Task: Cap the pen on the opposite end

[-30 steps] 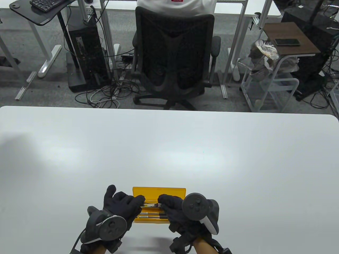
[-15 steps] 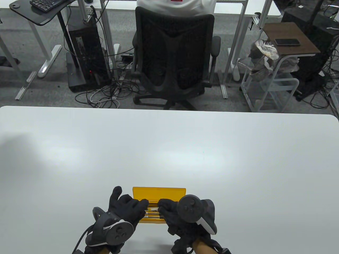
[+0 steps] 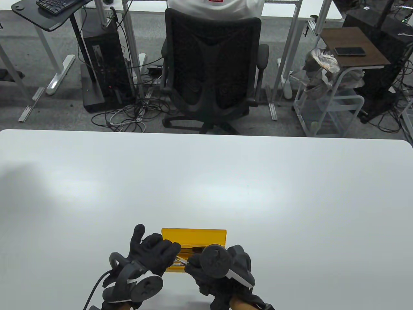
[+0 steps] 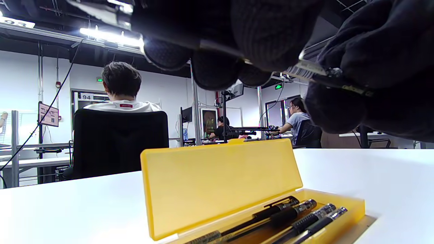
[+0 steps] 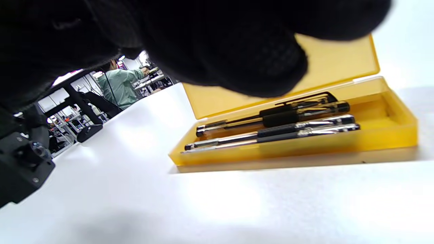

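A clear pen is held between both gloved hands just above the front edge of the open yellow pen case. My left hand grips its left end and my right hand grips its right end. In the left wrist view the pen's labelled barrel runs from my left fingers to my right hand. Whether a cap sits on either end is hidden by the gloves. In the right wrist view only dark glove fills the top.
The case holds several black-grip pens lying side by side, seen in the left wrist view and the right wrist view. Its lid stands upright on the far side. A black office chair stands beyond the white table's far edge.
Both hands have drawn closer together and slightly toward me. My right hand has shifted left, and the pen between them now lies tilted instead of level.
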Motion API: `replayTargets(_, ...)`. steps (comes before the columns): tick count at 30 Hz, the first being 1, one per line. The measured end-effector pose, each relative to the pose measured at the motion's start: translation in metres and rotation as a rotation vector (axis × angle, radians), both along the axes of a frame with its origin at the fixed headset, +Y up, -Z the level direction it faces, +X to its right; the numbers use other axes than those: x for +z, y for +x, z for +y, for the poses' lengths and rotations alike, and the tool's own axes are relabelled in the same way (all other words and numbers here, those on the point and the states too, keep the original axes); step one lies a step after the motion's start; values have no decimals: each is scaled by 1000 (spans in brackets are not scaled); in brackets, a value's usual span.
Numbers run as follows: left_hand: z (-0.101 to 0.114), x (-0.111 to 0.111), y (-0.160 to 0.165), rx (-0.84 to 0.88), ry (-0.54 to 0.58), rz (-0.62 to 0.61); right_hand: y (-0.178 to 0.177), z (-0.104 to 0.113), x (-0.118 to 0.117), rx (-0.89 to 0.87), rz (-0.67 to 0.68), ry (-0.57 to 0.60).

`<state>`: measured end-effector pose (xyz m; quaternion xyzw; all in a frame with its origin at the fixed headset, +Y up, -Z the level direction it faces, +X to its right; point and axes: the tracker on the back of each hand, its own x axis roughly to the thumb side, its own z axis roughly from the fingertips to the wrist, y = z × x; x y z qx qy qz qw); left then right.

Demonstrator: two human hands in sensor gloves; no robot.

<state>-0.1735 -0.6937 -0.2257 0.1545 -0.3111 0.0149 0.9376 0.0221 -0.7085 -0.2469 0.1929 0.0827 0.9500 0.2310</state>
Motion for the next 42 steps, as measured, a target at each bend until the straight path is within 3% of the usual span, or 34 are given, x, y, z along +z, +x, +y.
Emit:
replayTargets(4, 0, -1, -7, 128, -32, 14, 4, -6, -5, -31, -48, -75)
replayTargets(7, 4, -3, -21, 382, -87, 89, 14, -5, -8, -23, -160, -20)
replayTargets(10, -5, -12, -40, 758, -336, 215, 24, 1, -7, -168, -189, 20)
replayTargets(13, -24, -17, -48, 1095, -600, 193, 22, 3, -7, -303, -122, 17)
replayTargets(16, -31, -18, -47, 1242, -724, 123, 13, 3, -3, -323, -56, -21)
replayTargets(25, -20, -13, -30, 1078, -641, 16, 2, -7, -2, -293, 3, -102)
replayTargets(31, -9, -13, -41, 1040, -504, 49, 2, -8, -3, -280, -78, -113)
replayTargets(35, 3, -17, -72, 935, -290, 208, 11, -6, -5, -228, -111, -74)
replayTargets(40, -4, -25, -98, 653, -296, 469, 16, -7, -7, -227, -154, -82)
replayTargets(42, -13, -32, -99, 438, -316, 572, 15, -9, -7, -209, -149, -85)
